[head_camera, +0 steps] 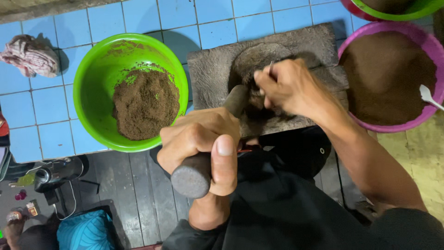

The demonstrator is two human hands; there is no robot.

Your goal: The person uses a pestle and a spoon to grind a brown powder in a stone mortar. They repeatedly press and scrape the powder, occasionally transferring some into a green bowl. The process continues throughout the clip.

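Observation:
My left hand is wrapped around a grey stone pestle whose far end rests on a flat grey grinding stone. My right hand reaches over the stone's round hollow with fingers pinched, seemingly holding a thin metal utensil, mostly hidden. Dark brown paste lies in the hollow under my right hand. A bright green bowl to the left holds a mound of brown ground powder.
A purple bowl full of brown powder with a white spoon stands at right. Another green bowl sits at the top right. A crumpled cloth lies on the blue tiles at left. Dark floorboards and a small metal cup are below.

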